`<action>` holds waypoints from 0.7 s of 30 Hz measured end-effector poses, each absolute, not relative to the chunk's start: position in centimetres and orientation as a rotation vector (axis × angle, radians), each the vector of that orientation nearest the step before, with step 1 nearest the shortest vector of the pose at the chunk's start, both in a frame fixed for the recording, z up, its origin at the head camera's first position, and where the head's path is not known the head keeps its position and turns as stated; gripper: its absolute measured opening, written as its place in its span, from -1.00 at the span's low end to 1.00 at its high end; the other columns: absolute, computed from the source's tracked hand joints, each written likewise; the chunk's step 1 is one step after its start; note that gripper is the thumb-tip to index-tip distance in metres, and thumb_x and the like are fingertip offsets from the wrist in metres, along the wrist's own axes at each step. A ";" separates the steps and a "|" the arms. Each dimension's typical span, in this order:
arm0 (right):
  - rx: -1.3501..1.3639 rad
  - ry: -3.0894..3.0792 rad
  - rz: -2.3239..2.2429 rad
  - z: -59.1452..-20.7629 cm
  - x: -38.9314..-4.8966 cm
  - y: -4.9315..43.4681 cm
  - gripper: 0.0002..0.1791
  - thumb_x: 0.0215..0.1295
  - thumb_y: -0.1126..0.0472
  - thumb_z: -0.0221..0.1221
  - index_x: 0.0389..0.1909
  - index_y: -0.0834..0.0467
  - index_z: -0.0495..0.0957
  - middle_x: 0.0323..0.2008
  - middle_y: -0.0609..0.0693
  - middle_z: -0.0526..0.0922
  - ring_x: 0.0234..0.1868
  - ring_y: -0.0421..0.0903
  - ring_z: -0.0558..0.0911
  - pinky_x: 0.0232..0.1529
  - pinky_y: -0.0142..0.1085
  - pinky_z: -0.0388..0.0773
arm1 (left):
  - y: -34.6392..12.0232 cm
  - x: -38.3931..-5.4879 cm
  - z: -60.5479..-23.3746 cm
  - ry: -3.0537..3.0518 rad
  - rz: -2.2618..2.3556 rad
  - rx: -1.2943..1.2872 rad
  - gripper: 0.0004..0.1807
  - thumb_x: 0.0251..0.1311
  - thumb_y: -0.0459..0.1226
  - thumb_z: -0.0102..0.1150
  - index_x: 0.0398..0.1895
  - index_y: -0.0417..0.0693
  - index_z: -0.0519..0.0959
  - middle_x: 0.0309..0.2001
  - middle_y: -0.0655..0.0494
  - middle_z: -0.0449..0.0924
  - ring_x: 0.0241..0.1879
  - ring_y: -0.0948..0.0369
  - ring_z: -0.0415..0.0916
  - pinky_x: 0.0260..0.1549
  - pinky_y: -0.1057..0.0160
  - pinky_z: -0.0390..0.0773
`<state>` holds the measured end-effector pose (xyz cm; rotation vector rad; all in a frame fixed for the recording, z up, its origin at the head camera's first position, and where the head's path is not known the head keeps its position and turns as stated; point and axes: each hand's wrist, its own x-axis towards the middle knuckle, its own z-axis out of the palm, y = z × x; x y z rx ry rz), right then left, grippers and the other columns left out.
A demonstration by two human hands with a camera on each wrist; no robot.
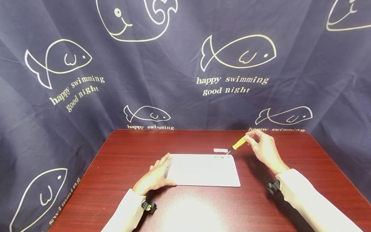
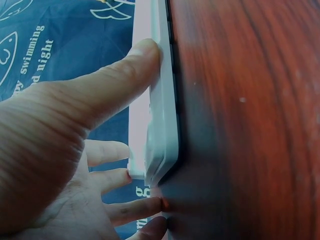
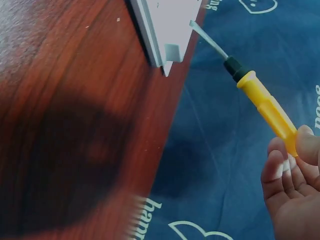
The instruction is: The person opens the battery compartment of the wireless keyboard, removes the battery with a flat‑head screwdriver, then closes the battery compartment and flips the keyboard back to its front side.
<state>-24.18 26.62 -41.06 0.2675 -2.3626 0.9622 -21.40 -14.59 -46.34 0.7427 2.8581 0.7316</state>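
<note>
A white keyboard (image 1: 203,170) lies underside up on the table. Near its far right corner a small battery slot (image 1: 219,157) is uncovered, with something green and yellow in it, likely a battery. My left hand (image 1: 155,175) rests at the left end; its thumb (image 2: 117,75) presses along the near edge and its fairly straight fingers touch the side. The right hand (image 1: 263,148) pinches the end of a screwdriver's yellow handle (image 3: 267,107) between thumb and fingers. In the head view, the metal tip reaches down beside the slot; whether it touches cannot be told.
A small white cover (image 1: 221,150) lies just behind the keyboard's far edge. The reddish-brown wooden table (image 1: 130,141) ends at a dark blue curtain (image 1: 179,64) printed with fish. Each wrist carries a black camera mount (image 1: 149,207).
</note>
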 end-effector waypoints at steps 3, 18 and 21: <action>0.235 -2.370 0.939 -41.4 -24.2 26.9 -0.87 0.17 0.29 0.29 -0.28 0.24 0.61 -0.51 0.01 0.66 -0.55 -0.08 0.60 -0.49 -0.56 0.38 | -14.6 -21.4 -46.3 2.857 0.729 0.739 0.11 -0.19 -0.01 0.50 0.42 -0.21 0.13 0.45 -0.12 -0.06 0.30 -0.19 0.09 0.05 -0.29 0.16; 0.051 -2.456 0.858 -41.7 -24.0 27.9 -0.71 0.21 0.00 0.26 -0.48 0.15 0.56 -0.73 -0.07 0.55 -0.72 -0.16 0.47 -0.69 -0.36 0.27 | -14.5 -21.3 -46.2 2.845 0.750 0.699 0.11 -0.19 -0.02 0.51 0.42 -0.21 0.12 0.45 -0.10 -0.06 0.31 -0.26 0.04 0.06 -0.38 0.09; 0.079 -2.443 0.883 -41.4 -23.6 28.0 -0.74 0.23 0.02 0.24 -0.44 0.14 0.56 -0.68 -0.07 0.58 -0.69 -0.19 0.50 -0.66 -0.39 0.29 | -14.5 -21.3 -46.2 2.844 0.752 0.704 0.10 -0.18 -0.03 0.50 0.42 -0.21 0.12 0.45 -0.10 -0.06 0.30 -0.29 0.04 0.06 -0.39 0.08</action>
